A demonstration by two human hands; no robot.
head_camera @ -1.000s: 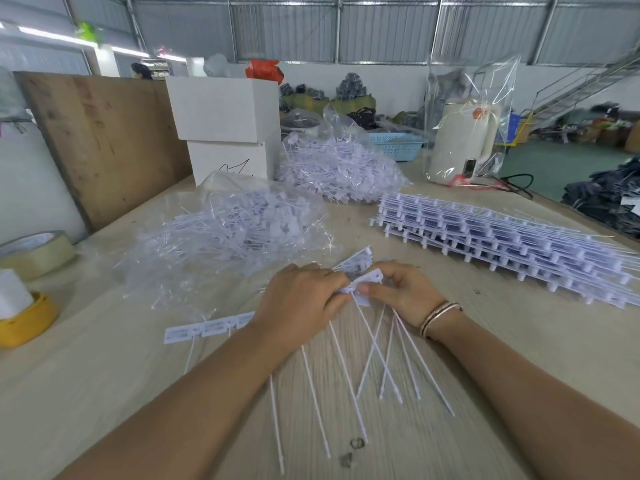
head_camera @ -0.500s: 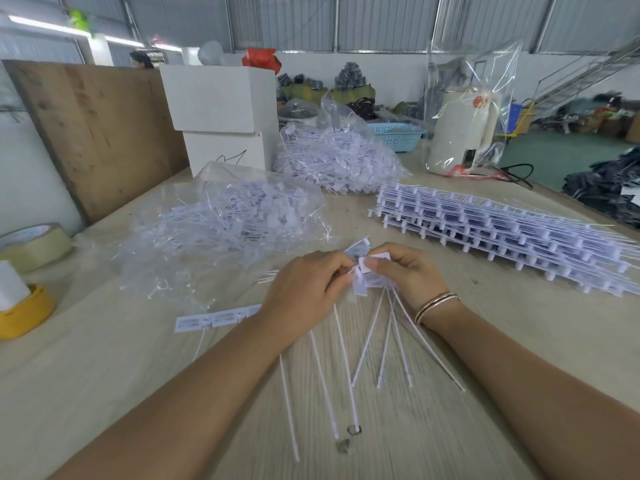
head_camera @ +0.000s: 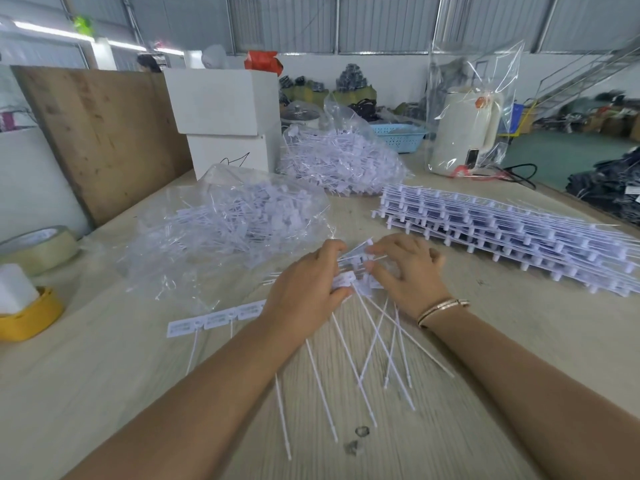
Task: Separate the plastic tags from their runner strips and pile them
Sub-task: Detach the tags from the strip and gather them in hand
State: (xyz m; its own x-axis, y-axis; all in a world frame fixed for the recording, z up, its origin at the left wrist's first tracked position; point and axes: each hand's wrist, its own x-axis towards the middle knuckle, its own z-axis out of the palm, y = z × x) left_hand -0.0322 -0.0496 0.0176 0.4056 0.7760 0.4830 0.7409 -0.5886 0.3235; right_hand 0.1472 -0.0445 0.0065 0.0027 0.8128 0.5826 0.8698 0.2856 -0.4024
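Observation:
At the table's middle my left hand (head_camera: pixel 304 289) pinches the heads of a bunch of white plastic tags (head_camera: pixel 349 282), whose long thin tails fan out toward me. My right hand (head_camera: pixel 405 271) lies over the same heads with fingers spread and nearly straight. A short strip of joined tags (head_camera: pixel 214 318) lies flat left of my left wrist. A stack of uncut tag strips (head_camera: pixel 502 233) stretches along the right. Two clear bags hold loose tags: a near bag (head_camera: pixel 225 230) and a far bag (head_camera: pixel 339 161).
Tape rolls (head_camera: pixel 38 251) and a yellow dispenser (head_camera: pixel 27 317) sit at the left edge. White boxes (head_camera: pixel 225 116) and a wooden board (head_camera: pixel 100 133) stand behind. A bagged white kettle (head_camera: pixel 467 129) and a blue basket (head_camera: pixel 398 135) are at the back right. A small ring (head_camera: pixel 362 431) lies near me.
My right hand has opened from a pinch on the tag heads to spread fingers over them. The fan of tails has shifted slightly; my left hand keeps its hold.

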